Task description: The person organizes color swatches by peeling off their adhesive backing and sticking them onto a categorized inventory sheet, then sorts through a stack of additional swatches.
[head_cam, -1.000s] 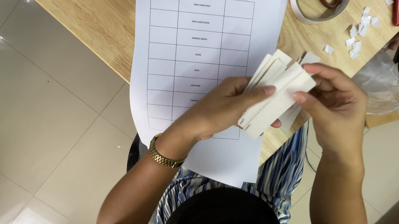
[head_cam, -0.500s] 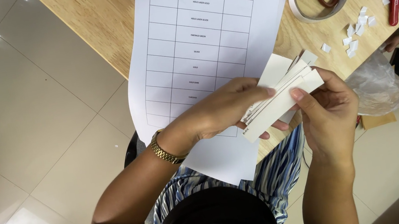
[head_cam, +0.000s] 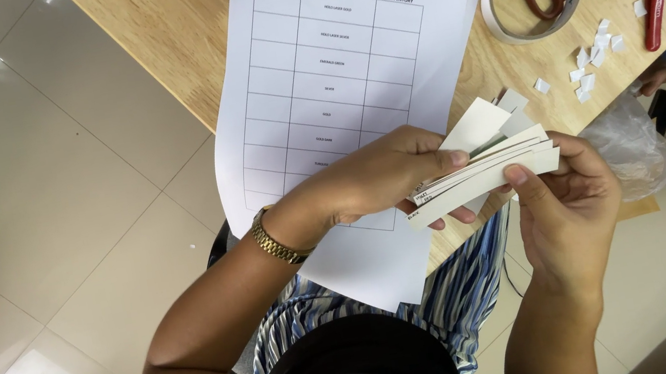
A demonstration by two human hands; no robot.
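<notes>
Matt off-white card strips (head_cam: pixel 484 171) at centre; smooth white printed paper sheet (head_cam: pixel 330 61) on a light wooden tabletop (head_cam: pixel 163 35) with visible grain. Glossy floor tiles (head_cam: pixel 23 221) at left; gold metal watch bracelet (head_cam: pixel 274 240).

Both bare forearms are reaching forward over the lap, elbows bent; the left hand (head_cam: pixel 381 174) is curling its fingers closed in a pinch, the right hand (head_cam: pixel 566 206) is closing opposite, thumb pressing

A light wooden table (head_cam: pixel 162 26) stands on a glossy floor of pale tiles (head_cam: pixel 42 227), which reflects bright light.
</notes>
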